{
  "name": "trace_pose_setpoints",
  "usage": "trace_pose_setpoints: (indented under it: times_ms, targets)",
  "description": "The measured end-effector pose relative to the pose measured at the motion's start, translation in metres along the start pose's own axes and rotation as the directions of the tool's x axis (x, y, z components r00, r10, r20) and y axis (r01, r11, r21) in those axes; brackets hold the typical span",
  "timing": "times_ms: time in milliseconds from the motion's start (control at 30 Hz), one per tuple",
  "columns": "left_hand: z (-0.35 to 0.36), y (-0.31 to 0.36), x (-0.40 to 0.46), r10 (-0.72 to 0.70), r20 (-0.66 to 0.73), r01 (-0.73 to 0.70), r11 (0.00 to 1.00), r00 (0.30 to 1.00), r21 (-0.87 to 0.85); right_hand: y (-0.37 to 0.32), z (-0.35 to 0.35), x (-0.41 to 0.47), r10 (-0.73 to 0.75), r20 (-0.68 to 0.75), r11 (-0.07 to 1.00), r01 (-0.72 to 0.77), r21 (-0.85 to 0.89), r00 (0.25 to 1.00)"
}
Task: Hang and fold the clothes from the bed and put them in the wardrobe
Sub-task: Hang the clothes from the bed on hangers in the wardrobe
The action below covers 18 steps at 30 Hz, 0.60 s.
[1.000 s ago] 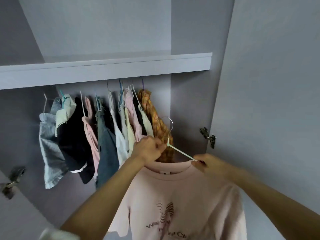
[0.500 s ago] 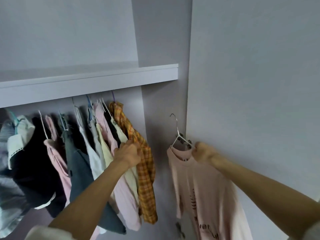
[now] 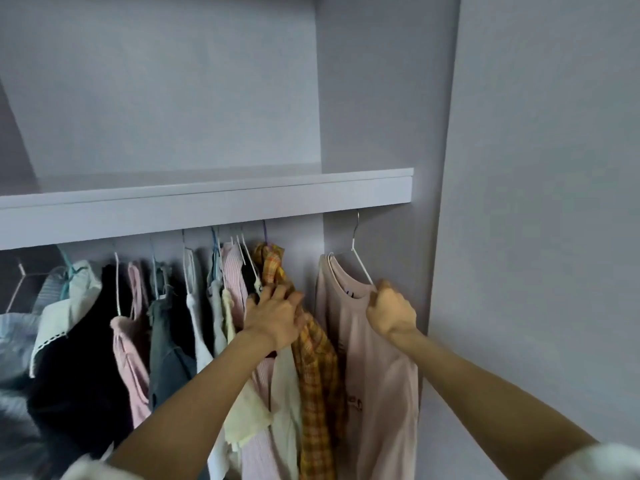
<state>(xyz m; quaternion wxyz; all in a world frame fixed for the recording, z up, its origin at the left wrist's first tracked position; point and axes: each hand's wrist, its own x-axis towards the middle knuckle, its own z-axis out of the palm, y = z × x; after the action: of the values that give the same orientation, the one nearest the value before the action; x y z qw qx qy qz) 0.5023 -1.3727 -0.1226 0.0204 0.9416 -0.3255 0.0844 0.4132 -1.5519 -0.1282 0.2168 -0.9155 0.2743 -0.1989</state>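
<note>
- Hands are both up inside the wardrobe (image 3: 388,98), under its shelf (image 3: 207,202).
- The right hand (image 3: 393,311) has its fingers curled tight round the shoulder of a white hanger (image 3: 360,261), with the cloth bunched in the same grip.
- The pink T-shirt (image 3: 377,375) hangs on that hanger. It sits at the far right end of the row, close to the wardrobe's side wall, with only a thin strip of room on that side.
- The hanger's metal hook goes up behind the front edge of the shelf. I cannot tell if it is on the rail, because the shelf hides it.
- The left hand (image 3: 277,317) has its fingers spread and pressed against the orange checked shirt (image 3: 315,358).
- Between the checked shirt and the pink T-shirt is a narrow gap near the top.
- To the left the other hanging clothes (image 3: 138,323) are packed close, touching each other.
- The open door (image 3: 554,202) stands along the right edge.
</note>
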Motion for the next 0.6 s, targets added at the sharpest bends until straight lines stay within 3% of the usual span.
trace_pose_setpoints:
  times_ms: [233, 400, 600]
  targets:
    - [0.037, -0.022, 0.05, -0.034, -0.012, 0.035, 0.995, 0.999, 0.091, -0.023, 0.059, 0.072, -0.159, -0.112, 0.987, 0.16, 0.003, 0.981]
    - [0.065, -0.035, 0.055, -0.022, -0.157, 0.036, 0.995, 0.987, 0.09, -0.05, 0.089, 0.111, -0.227, -0.166, 0.969, 0.24, 0.056, 0.959]
    - [0.074, -0.043, 0.051, -0.002, -0.213, 0.025, 0.994, 0.977, 0.106, -0.074, 0.106, 0.137, -0.272, -0.109, 0.96, 0.278, 0.039, 0.956]
